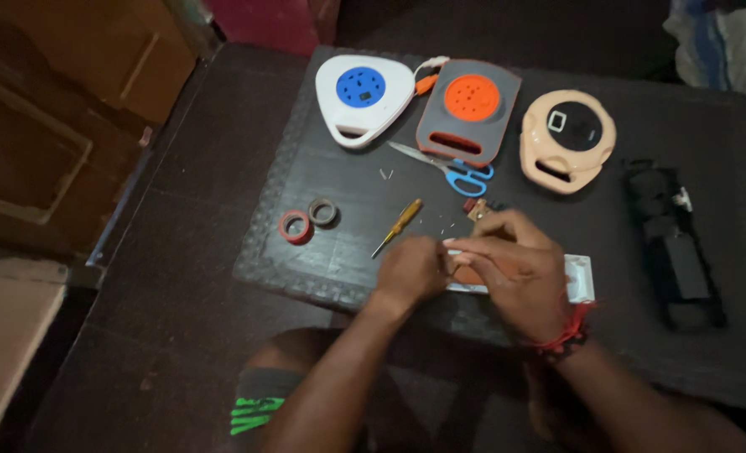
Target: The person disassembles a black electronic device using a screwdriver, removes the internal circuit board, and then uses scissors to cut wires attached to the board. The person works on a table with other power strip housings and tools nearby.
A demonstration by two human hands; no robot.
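I see both hands meeting over a flat white rectangular unit that lies on the near edge of the dark table. My left hand is curled into a loose fist at the unit's left end, fingertips pinched together on something too small to make out. My right hand lies over the middle of the unit, fingers bent and pressing down on it, so only its right end shows past the wrist. The two hands touch at the fingertips.

Just beyond the left hand lies a yellow-handled screwdriver, apart from it. Farther left sit a red tape roll and a grey tape roll, side by side. Blue-handled scissors lie beyond the hands. Along the far side stand three extension reels: a white one with a blue centre, a grey one with an orange centre, and a beige one.
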